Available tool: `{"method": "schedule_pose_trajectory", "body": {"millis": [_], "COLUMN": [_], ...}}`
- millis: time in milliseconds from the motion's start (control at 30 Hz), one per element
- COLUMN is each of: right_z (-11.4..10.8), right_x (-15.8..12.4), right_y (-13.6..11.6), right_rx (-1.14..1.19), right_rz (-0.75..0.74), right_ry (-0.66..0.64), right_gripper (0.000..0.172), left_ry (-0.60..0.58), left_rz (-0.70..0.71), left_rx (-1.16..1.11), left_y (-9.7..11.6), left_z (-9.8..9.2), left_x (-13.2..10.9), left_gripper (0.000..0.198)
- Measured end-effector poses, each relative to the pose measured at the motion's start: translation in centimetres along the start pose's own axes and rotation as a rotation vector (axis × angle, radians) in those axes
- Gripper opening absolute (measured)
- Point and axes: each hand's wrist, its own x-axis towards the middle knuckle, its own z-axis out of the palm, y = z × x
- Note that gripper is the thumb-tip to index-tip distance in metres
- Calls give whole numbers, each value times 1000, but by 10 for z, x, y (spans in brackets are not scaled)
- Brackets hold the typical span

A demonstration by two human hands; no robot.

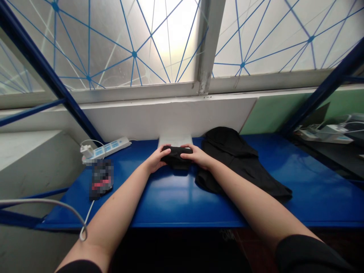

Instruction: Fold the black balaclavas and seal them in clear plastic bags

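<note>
A small folded black cloth (176, 159) lies on the blue table (159, 204) near its far edge. My left hand (157, 159) grips the cloth's left end with the fingers curled over it. My right hand (196, 155) presses on its right end, fingers closed on the fabric. Just to the right, a larger pile of black garments (239, 163) is spread on the table, partly under my right forearm.
A white power strip (106, 148) with a plugged-in charger lies at the table's back left. In front of it sits a blurred dark object (101, 179). A white cable (57, 206) loops off the left edge. A window and wall stand behind; blue shelf posts flank the table.
</note>
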Motion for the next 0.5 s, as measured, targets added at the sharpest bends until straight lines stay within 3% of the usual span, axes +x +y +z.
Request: {"method": "schedule_pose_trajectory", "body": {"millis": [133, 267, 367, 500], "right_z": [-1, 2, 4, 5], "right_x": [1, -2, -3, -1], "right_y": [1, -3, -4, -3], "right_rx": [-56, -6, 55, 48], "right_rz": [-86, 3, 24, -17], "right_ry": [56, -6, -72, -59], "right_gripper": [69, 70, 66, 55], "left_ry": [39, 15, 46, 107], "left_rz": [4, 42, 101, 113], "left_rx": [70, 30, 38, 81], "left_y": [-3, -4, -3, -3], "left_z": [-1, -3, -3, 0], "left_x": [2, 2, 1, 3], "left_gripper": [60, 62, 62, 59]}}
